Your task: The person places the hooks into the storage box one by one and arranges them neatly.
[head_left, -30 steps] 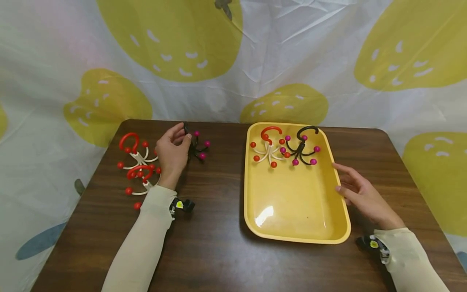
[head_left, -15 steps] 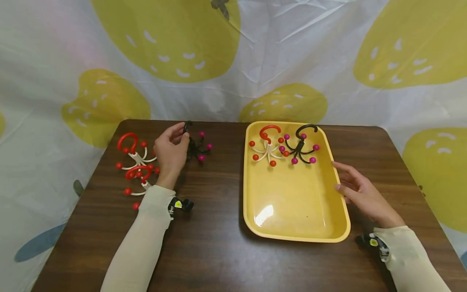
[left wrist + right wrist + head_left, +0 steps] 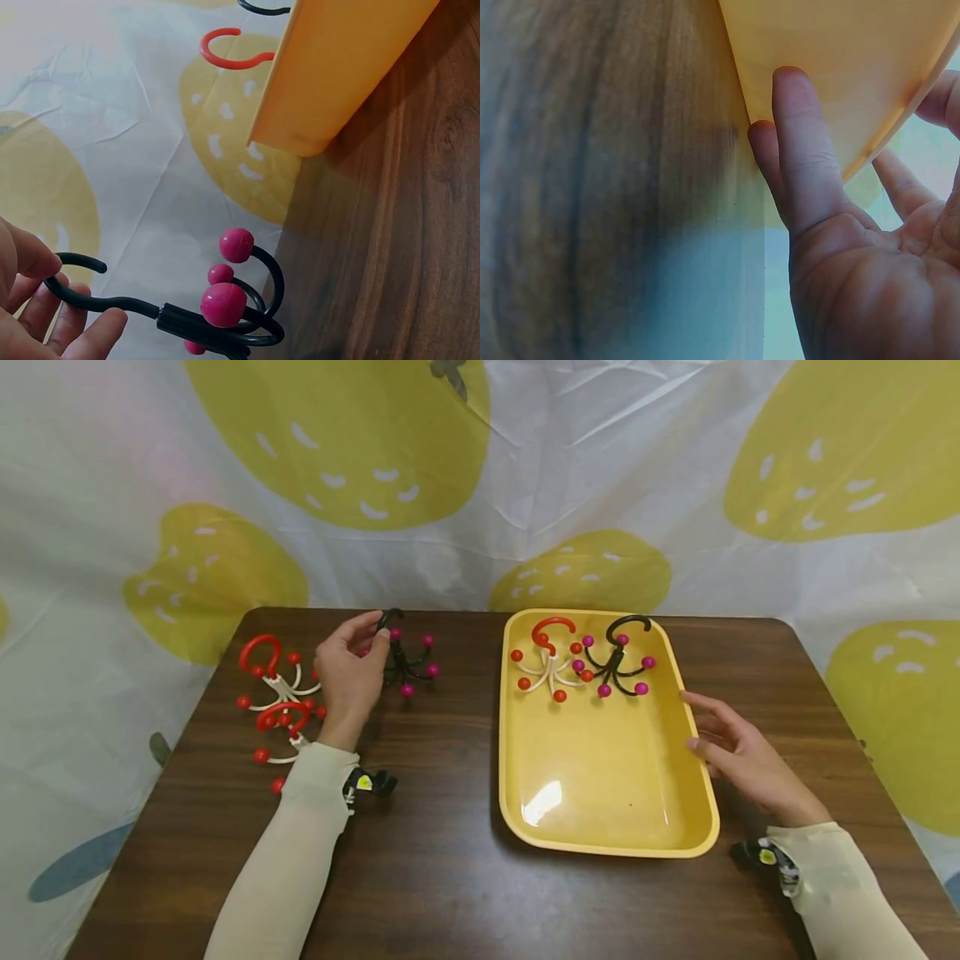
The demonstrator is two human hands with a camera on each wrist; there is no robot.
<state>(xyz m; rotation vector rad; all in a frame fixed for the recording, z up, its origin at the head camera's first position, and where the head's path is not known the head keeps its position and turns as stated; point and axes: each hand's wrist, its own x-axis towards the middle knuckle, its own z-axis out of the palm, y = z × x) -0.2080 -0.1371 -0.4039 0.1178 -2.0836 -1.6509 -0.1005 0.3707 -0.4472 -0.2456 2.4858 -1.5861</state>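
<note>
The left grip pinches the curled end of a magenta-balled black hook, whose splayed arms sit just right of the fingers. Immediately left of that grip are two red-and-white hooks on the bench. Well to its right, the yellow tray holds a third red-and-white hook and a second black hook. The right grip, fingers spread, touches the tray's near side.

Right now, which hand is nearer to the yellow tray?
Right: the right hand is at the yellow tray, against its right side; the left hand is off to its left, holding a black hook.
</note>
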